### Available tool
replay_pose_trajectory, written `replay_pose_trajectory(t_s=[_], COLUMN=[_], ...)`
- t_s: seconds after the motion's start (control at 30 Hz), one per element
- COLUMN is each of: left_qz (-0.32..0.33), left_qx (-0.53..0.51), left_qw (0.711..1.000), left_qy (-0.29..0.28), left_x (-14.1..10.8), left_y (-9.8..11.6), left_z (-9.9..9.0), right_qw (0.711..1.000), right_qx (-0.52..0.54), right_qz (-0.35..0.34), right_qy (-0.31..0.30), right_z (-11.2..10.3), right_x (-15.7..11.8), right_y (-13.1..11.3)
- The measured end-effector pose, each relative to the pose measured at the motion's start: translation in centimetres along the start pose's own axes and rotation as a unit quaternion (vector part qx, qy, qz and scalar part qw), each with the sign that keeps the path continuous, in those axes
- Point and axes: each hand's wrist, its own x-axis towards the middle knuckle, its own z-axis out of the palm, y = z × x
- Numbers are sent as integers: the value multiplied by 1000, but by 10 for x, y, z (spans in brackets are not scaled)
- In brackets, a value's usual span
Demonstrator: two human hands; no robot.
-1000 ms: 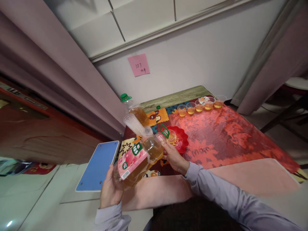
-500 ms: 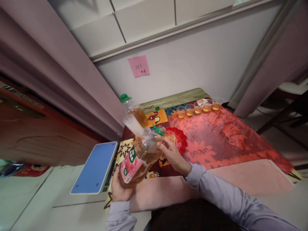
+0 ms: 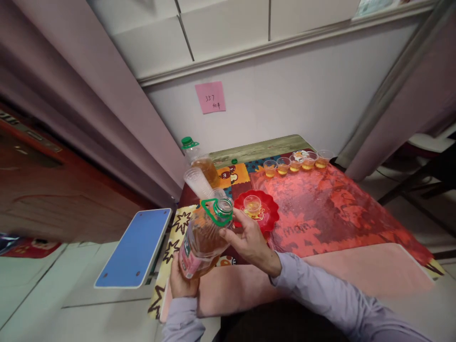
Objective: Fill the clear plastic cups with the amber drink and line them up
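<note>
A large clear plastic bottle [image 3: 204, 237] of amber drink, uncapped and with a green carry ring at its neck, is held between both hands. My left hand [image 3: 183, 280] supports its lower part beside the pink label. Closed near the neck is my right hand [image 3: 249, 240], gripping the bottle's upper side. The bottle leans slightly toward the right. Just beyond it a red scalloped plate [image 3: 272, 216] carries a clear plastic cup [image 3: 252, 205] with some amber drink in it. A stack of clear cups [image 3: 197, 183] lies behind the bottle, partly hidden by it.
Several small cups of drink [image 3: 294, 164] form a row at the table's back right. A second bottle [image 3: 204, 166] with a green cap stands at the back left. A loose green cap [image 3: 234, 161] lies nearby. A blue stool [image 3: 133, 249] is left of the table.
The bottle has come more upright, its mouth shifting left and toward me. The red plate and its cup now show more fully. My right hand stays at the neck.
</note>
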Motion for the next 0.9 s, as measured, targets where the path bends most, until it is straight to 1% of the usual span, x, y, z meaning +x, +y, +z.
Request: replay_pose_trajectory(t_s=[0.07, 0.13, 0.2, 0.23, 0.3, 0.37, 0.43, 0.5, 0.53, 0.63, 0.67, 0.73, 0.8, 0.83, 0.9], left_qz=[37, 89, 123, 129, 126, 114, 103, 99, 96, 79, 72, 66, 64, 62, 59], left_qx=[3, 11, 17, 18, 11, -1, -23, -45, -55, -74, -78, -84, -86, -87, -89], left_qw=[999, 995, 990, 990, 991, 993, 994, 994, 994, 994, 994, 994, 994, 994, 994], left_qy=[-16, -44, -63, -62, -40, -13, 1, 7, 8, -11, -18, -24, -21, -23, -35], left_x=[-3, -8, -12, -13, -12, -8, -4, -1, 0, 2, 3, 5, 8, 10, 12], left_y=[-1, -4, -7, -9, -12, -13, -14, -13, -13, -14, -14, -15, -17, -17, -18], left_z=[0, 1, 3, 3, 3, 1, -2, -5, -7, -14, -17, -21, -26, -27, -30], right_qw=[1000, 999, 999, 998, 996, 992, 989, 988, 988, 975, 968, 943, 903, 881, 845], right_qx=[-15, -32, -51, -59, -72, -78, -77, -89, -105, -199, -235, -323, -423, -466, -526], right_qz=[9, 12, -4, -18, -56, -88, -103, -100, -97, -96, -87, -72, -50, -41, -26], right_qy=[0, -4, -6, -8, -18, -46, -70, -71, -60, -3, 5, -25, -55, -68, -93], right_z=[0, 1, 4, 6, 10, 13, 10, -3, -14, -61, -78, -109, -129, -135, -137], right_x=[1, 3, 5, 5, 5, 4, 3, 4, 8, 28, 37, 55, 68, 72, 76], right_y=[1, -1, -5, -8, -13, -15, -14, -9, -5, 12, 19, 33, 46, 51, 58])
